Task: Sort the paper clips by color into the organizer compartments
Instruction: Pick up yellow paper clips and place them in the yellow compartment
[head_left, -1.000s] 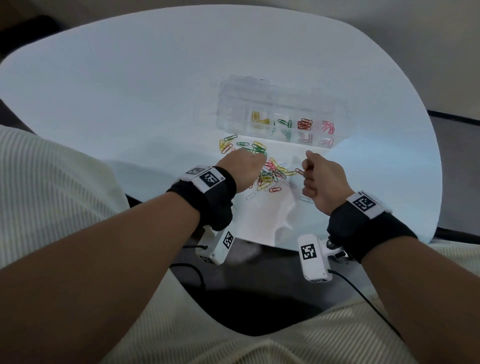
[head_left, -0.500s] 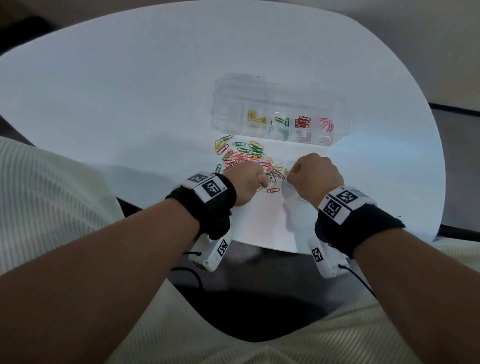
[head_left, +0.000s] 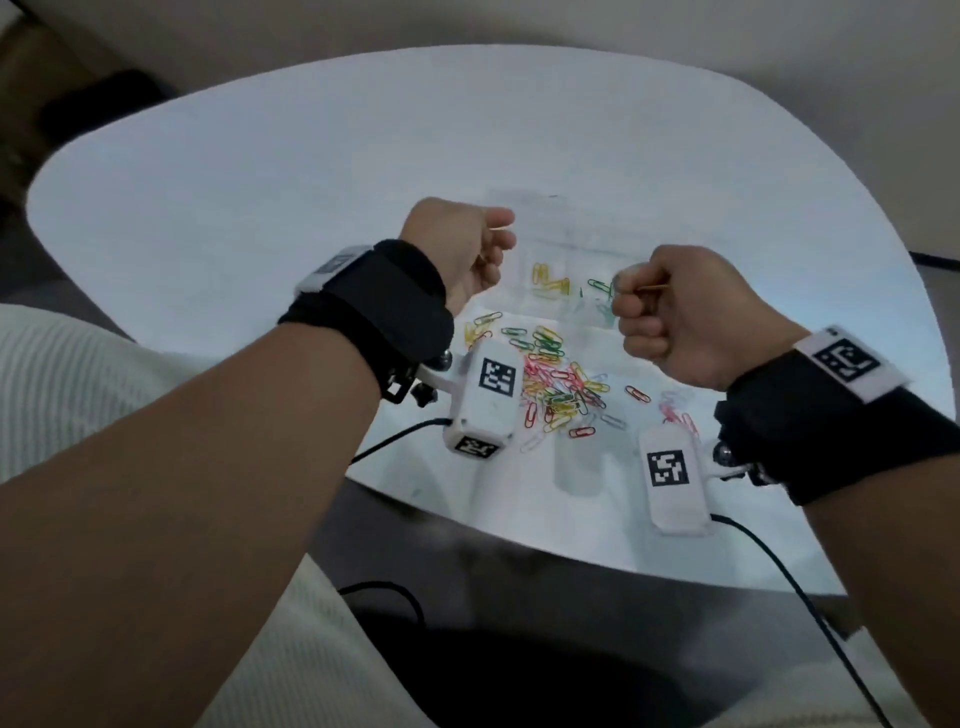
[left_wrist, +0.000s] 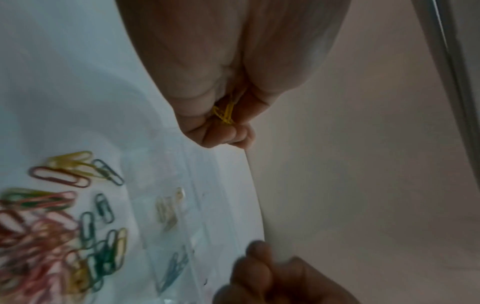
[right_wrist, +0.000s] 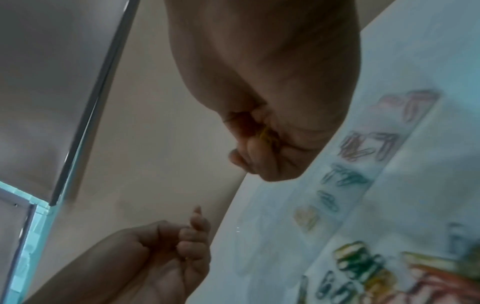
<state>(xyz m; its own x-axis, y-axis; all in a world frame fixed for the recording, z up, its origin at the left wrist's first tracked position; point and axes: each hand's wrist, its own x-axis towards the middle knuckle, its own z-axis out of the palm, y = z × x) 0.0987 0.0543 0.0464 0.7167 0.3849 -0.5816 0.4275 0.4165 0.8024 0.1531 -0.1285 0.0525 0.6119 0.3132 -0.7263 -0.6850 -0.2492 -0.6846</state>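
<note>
Both my hands hover above the clear organizer at the far side of the white table. My left hand is curled and pinches yellow paper clips over the organizer's left end. Over its middle, my right hand is a fist gripping a yellow clip, which also shows in the right wrist view as the yellow clip. Yellow clips and green clips lie in compartments; the right hand hides the rest. The mixed pile lies nearer to me.
In the right wrist view the compartments hold pink clips, red clips, green clips and yellow clips. A few pink clips lie apart to the right of the pile. Wrist cameras with cables hang below my wrists.
Both hands have lifted off the pile and moved away from me to above the organizer, each carrying yellow clips.
</note>
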